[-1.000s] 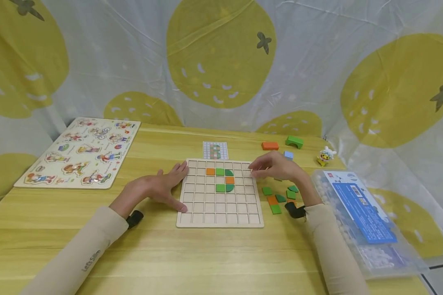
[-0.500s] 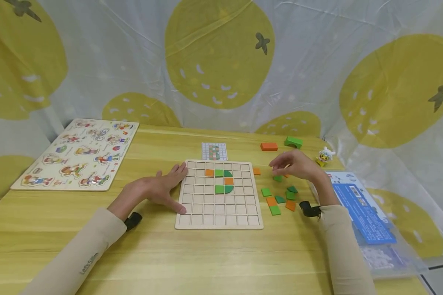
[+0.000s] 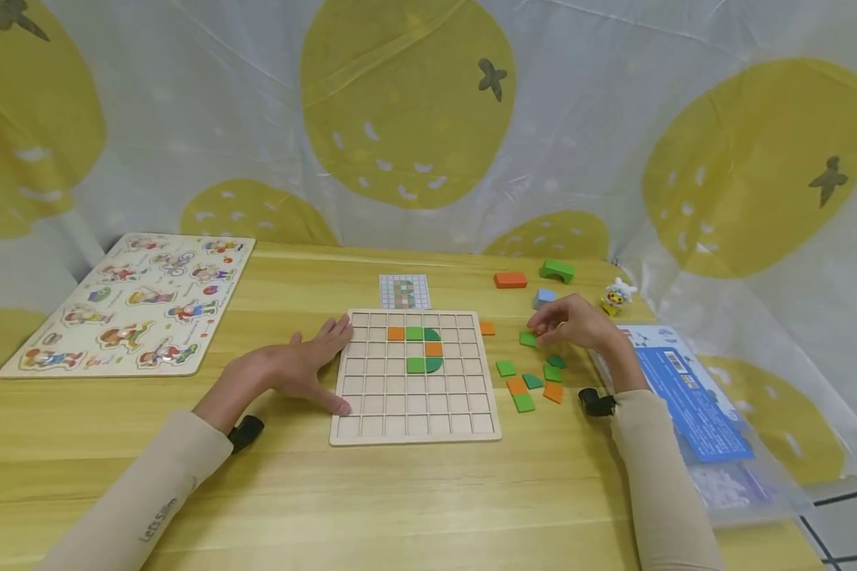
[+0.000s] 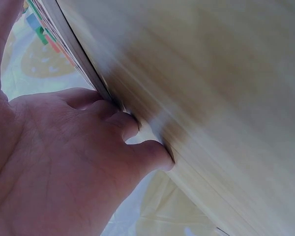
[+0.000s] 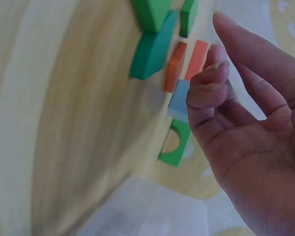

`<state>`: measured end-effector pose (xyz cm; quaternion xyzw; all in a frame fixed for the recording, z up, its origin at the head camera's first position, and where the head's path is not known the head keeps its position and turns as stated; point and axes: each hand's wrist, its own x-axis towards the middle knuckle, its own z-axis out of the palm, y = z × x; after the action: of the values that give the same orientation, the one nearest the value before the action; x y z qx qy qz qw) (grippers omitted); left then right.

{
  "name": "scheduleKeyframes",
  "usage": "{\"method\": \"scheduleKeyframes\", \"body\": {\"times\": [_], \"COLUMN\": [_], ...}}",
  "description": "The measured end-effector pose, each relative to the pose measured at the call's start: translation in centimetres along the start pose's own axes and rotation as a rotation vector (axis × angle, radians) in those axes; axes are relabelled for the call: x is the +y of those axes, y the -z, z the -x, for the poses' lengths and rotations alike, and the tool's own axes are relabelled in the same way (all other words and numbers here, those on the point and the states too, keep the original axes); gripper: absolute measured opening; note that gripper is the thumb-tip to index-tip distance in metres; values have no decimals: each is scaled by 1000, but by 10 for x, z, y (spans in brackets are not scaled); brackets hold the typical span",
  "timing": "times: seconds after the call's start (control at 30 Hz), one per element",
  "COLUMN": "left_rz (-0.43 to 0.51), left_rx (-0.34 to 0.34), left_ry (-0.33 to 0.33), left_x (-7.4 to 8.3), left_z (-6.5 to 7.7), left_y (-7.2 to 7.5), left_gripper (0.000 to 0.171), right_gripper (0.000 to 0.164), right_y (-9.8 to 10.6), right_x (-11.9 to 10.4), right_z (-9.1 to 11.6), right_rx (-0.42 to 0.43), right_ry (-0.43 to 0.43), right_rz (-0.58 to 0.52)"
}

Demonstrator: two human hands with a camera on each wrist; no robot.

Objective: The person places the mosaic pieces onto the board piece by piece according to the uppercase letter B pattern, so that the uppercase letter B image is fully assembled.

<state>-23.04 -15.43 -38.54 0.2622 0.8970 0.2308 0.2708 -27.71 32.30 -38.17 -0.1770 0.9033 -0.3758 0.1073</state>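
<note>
A square wooden grid board (image 3: 414,404) lies on the table, with orange, green and half-rounded dark green tiles in several upper cells. My left hand (image 3: 307,366) rests at its left edge, fingers and thumb spread along the rim; the left wrist view shows the fingertips against that edge. Right of the board, my right hand (image 3: 574,321) hovers with bent fingers beside a green square tile (image 3: 528,339). In the right wrist view, thumb and fingers stand apart with nothing between them. An orange tile (image 3: 487,328) lies at the board's right edge.
Loose green and orange tiles (image 3: 524,403) lie right of the board. A pattern card (image 3: 404,293) sits behind it. Orange (image 3: 510,280), green (image 3: 557,270) and blue (image 3: 543,298) blocks and a small figurine (image 3: 617,296) stand farther back. A plastic box (image 3: 707,412) is at right, a picture puzzle (image 3: 128,305) at left.
My right hand has left the board's right edge and moved right to the loose tiles, uncovering the orange tile there. My left hand stays at the board; the head view has shifted slightly.
</note>
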Motion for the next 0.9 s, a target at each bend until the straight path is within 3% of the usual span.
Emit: {"method": "scheduleKeyframes", "body": {"times": [0.3,0.47,0.9], "left_rz": [4,14,5], "left_rx": [6,8,6], "left_ry": [-1,-8,14], "left_x": [1,3,1], "left_z": [4,5,2], "left_y": [1,1,0], "left_gripper": [135,135,134], "right_gripper": [31,34,17], "right_y": [-24,-34,-40], "right_x": [-14,-26,-27], "right_z": [-28,-40,-53], "right_rx": [-55,-62,-82], "right_ry": [117,68,23], "right_rz": [34,45,98]}}
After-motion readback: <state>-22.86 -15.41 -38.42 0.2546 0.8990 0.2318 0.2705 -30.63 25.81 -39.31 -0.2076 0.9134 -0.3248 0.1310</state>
